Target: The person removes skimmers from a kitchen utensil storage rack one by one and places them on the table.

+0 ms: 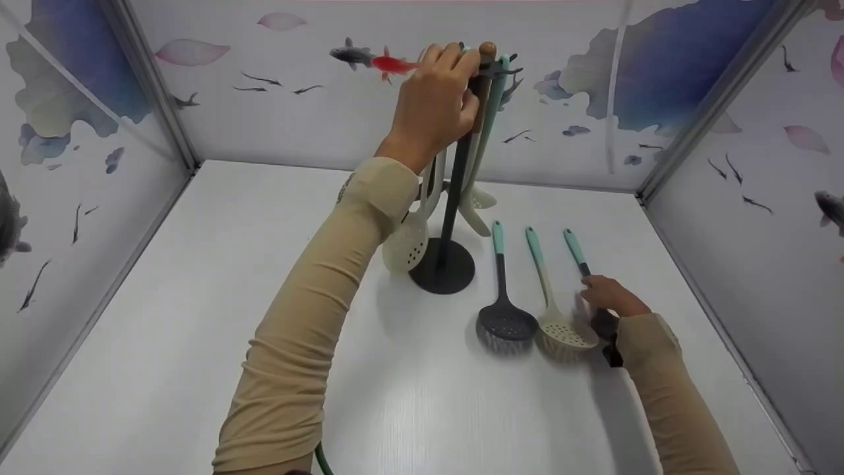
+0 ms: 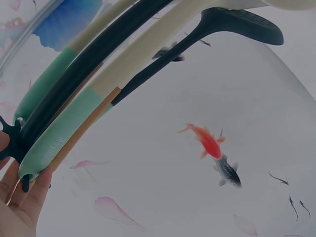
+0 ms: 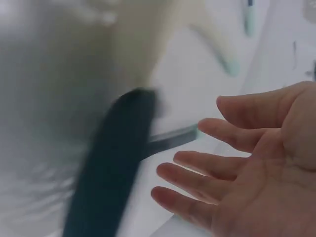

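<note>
While the right hand [image 1: 613,297] has its fingers loosely spread, gripping nothing, the dark utensil [image 1: 584,269] beside them lies on the table [image 1: 409,402], its long axis running front to back, mint handle [image 1: 574,247] pointing towards the far wall [image 1: 264,125] and slightly left. The left hand [image 1: 435,99] curls its fingers round the top of the rack [image 1: 455,191]. A cream skimmer [image 1: 567,335] and black skimmer [image 1: 508,322] lie roughly parallel, handles also away.
</note>
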Demonstrator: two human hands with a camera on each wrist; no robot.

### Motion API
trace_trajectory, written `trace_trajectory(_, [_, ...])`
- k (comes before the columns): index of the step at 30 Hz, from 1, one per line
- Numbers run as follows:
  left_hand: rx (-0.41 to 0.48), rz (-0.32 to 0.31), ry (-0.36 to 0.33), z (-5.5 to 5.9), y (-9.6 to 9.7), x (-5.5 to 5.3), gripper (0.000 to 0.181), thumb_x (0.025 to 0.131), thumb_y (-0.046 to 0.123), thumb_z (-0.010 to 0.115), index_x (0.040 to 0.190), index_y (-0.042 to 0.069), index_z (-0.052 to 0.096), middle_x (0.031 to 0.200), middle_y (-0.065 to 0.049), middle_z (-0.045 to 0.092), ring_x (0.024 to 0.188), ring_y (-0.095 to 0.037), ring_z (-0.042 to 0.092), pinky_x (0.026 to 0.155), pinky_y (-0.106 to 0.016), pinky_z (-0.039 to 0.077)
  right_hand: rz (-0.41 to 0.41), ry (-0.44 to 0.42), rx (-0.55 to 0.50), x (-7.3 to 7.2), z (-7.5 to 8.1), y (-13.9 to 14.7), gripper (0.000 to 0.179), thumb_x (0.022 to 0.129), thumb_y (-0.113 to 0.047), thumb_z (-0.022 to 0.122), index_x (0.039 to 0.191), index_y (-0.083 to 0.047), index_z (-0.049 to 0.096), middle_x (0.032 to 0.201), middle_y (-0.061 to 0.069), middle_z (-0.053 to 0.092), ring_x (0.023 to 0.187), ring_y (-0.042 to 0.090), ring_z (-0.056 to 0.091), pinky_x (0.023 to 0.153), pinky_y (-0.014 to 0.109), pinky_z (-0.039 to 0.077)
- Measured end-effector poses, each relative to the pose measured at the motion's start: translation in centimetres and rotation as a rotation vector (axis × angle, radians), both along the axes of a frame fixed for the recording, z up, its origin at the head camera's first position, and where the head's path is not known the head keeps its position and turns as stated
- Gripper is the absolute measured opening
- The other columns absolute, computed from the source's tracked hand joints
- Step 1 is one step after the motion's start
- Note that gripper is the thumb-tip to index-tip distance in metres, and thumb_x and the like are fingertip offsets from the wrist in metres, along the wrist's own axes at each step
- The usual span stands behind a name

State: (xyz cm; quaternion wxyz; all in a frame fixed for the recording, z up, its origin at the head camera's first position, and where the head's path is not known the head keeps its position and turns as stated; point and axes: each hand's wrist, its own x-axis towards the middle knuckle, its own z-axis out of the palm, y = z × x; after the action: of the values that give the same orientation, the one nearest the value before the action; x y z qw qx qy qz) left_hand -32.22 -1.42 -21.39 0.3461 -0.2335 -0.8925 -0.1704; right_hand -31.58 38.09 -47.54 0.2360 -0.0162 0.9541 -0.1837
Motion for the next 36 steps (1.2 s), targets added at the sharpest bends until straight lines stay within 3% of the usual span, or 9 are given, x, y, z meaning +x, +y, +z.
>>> trace_trajectory(3, [0.004,-0.003,0.009,0.0,-0.1,0.0,0.031,0.091,0.019,0.048,0.119,0.008,0.056,0.115,-0.008,0.058,0.111,-0.021,0.049,0.096,-0.026,0.046,0.073,0.110,-0.067,-0.2,1.7,-2.8,0.054,0.098,-0.032,0.038,0.141,0.001,0.033,0.143,0.028,0.032,0.134,0.040,0.030,0.108,0.048,0.031])
trace_trajectory(5, [0.005,-0.006,0.008,0.0,-0.1,0.0,0.030,0.092,0.020,0.048,0.117,0.008,0.056,0.113,-0.008,0.058,0.110,-0.021,0.049,0.096,-0.026,0.046,0.057,0.133,-0.104,0.4,4.3,-6.5,0.050,0.099,-0.023,0.037,0.140,0.006,0.031,0.141,0.032,0.032,0.130,0.047,0.031,0.103,0.057,0.032])
trace_trajectory(8, [0.011,-0.009,-0.006,0.0,0.0,0.1,0.029,0.092,0.020,0.046,0.117,0.009,0.056,0.113,-0.008,0.058,0.110,-0.021,0.049,0.096,-0.025,0.046,0.103,0.248,-0.238,1.2,6.9,-10.9,0.045,0.100,-0.017,0.036,0.138,0.008,0.033,0.136,0.032,0.039,0.126,0.046,0.038,0.100,0.055,0.037])
trace_trajectory(11, [0.013,-0.002,-0.023,0.0,0.1,0.3,0.029,0.093,0.021,0.046,0.117,0.010,0.056,0.114,-0.007,0.058,0.110,-0.020,0.049,0.096,-0.025,0.046,0.151,0.293,-0.427,1.6,8.5,-14.4,0.045,0.101,-0.016,0.037,0.139,0.006,0.032,0.136,0.030,0.041,0.126,0.043,0.040,0.102,0.052,0.037])
trace_trajectory(15, [0.011,0.001,-0.026,0.0,0.3,0.4,0.028,0.093,0.021,0.047,0.117,0.010,0.057,0.114,-0.007,0.058,0.111,-0.019,0.049,0.096,-0.025,0.046,0.138,0.299,-0.530,1.8,10.0,-18.1,0.050,0.101,-0.020,0.035,0.145,-0.001,0.022,0.143,0.025,0.037,0.127,0.040,0.041,0.103,0.051,0.037])
trace_trajectory(20, [0.014,0.001,-0.017,-0.1,0.5,0.3,0.028,0.093,0.021,0.047,0.117,0.010,0.057,0.114,-0.007,0.059,0.111,-0.019,0.050,0.096,-0.024,0.046,0.086,0.364,-0.549,1.0,10.4,-20.1,0.052,0.101,-0.022,0.034,0.147,-0.002,0.018,0.146,0.022,0.034,0.133,0.038,0.035,0.106,0.051,0.033])
trace_trajectory(25, [0.012,0.000,-0.017,-0.3,0.6,0.2,0.029,0.093,0.021,0.047,0.118,0.010,0.057,0.115,-0.007,0.059,0.112,-0.019,0.050,0.096,-0.025,0.046,0.082,0.394,-0.712,0.3,10.1,-20.7,0.053,0.101,-0.022,0.036,0.147,-0.002,0.019,0.147,0.020,0.032,0.138,0.033,0.028,0.111,0.050,0.026])
trace_trajectory(31, [0.029,0.002,-0.006,-0.2,0.5,0.1,0.028,0.093,0.021,0.046,0.116,0.010,0.058,0.113,-0.006,0.059,0.111,-0.019,0.050,0.095,-0.025,0.047,0.110,0.361,-0.923,0.0,10.3,-21.5,0.055,0.100,-0.015,0.036,0.148,-0.003,0.011,0.152,0.017,0.023,0.141,0.029,0.022,0.115,0.046,0.019])
trace_trajectory(36, [0.036,0.007,0.003,0.0,0.2,0.1,0.027,0.093,0.020,0.047,0.115,0.010,0.058,0.112,-0.006,0.059,0.111,-0.019,0.050,0.094,-0.026,0.047,0.064,0.375,-0.925,-0.2,10.4,-21.7,0.055,0.100,-0.019,0.038,0.149,-0.009,0.015,0.149,0.015,0.030,0.138,0.027,0.029,0.113,0.047,0.024])
